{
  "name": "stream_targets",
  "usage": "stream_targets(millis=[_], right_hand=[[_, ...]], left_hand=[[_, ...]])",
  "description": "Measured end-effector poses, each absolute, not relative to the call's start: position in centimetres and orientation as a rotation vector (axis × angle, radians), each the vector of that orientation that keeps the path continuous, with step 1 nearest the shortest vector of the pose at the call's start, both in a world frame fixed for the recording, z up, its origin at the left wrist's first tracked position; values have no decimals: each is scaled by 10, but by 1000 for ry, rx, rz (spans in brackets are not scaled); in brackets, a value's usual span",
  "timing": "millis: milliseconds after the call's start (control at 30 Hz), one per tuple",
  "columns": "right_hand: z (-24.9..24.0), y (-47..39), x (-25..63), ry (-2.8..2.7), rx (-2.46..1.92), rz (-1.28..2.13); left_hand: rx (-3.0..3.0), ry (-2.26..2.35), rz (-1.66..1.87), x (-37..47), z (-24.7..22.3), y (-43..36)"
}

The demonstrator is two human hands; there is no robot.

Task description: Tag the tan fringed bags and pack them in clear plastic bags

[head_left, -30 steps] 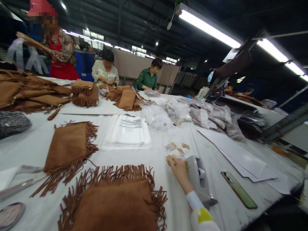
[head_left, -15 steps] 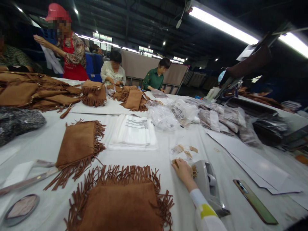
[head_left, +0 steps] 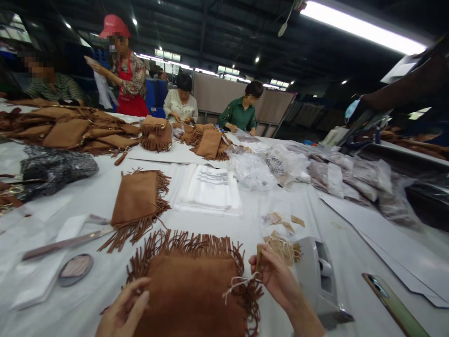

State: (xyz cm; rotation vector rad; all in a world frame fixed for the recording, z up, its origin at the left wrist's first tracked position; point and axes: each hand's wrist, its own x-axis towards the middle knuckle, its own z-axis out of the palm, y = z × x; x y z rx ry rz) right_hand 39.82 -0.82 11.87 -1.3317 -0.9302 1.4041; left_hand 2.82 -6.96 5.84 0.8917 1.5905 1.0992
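A brown fringed bag (head_left: 192, 290) lies flat on the white table in front of me. Over its right fringe, my right hand (head_left: 275, 274) pinches a small tan tag (head_left: 259, 257), from which white strings (head_left: 238, 283) hang. My left hand (head_left: 126, 304) is at the bag's left edge, thumb and fingers apart, with nothing between them. Just beyond my right hand is a pile of tan tags with strings (head_left: 282, 245). A grey tape dispenser (head_left: 317, 276) stands to its right.
Another fringed bag (head_left: 136, 199), scissors (head_left: 66, 244) and a round dish (head_left: 76, 269) are at left. White plastic bags (head_left: 210, 189) lie ahead. A phone (head_left: 393, 304) and paper sheets (head_left: 382, 248) are at right. Several people sit or stand across the table.
My right hand has come back from the tag pile toward the bag with a tag in its fingers. My left hand has entered at the lower left. The view has shifted left.
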Motion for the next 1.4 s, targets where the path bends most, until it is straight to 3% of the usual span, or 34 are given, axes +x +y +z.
stream_targets(millis=[67, 167, 300, 500, 600, 700, 800, 900, 1067, 1233, 1400], right_hand=[[125, -22, 366, -642, -1077, 1667], [125, -34, 326, -500, -930, 1761], [117, -39, 304, -400, -880, 1715], [88, -42, 327, -379, -1026, 1495], [64, -51, 338, -630, -1314, 1263], [45, -64, 329, -1199, -1580, 679], [39, -74, 299, -1951, -1238, 404], [44, -80, 262, -2268, -833, 639], [54, -78, 226, -2312, -769, 935], [63, -64, 212, -2295, -907, 924], [59, -43, 194, -2142, -1136, 980]], left_hand=[[982, 1394, 1104, 54, 73, -62], [1053, 1028, 927, 99, 91, -53], [957, 725, 665, 137, 86, -54], [811, 848, 649, 128, 50, -72], [933, 1017, 625, 116, 44, -76], [1095, 1217, 599, 109, 46, -79], [1049, 1218, 559, 100, 50, -84], [925, 1140, 614, 85, 51, -94], [793, 1166, 701, 50, 47, -119], [1120, 1846, 858, 5, 46, -127], [1364, 1970, 458, -15, 32, -123]])
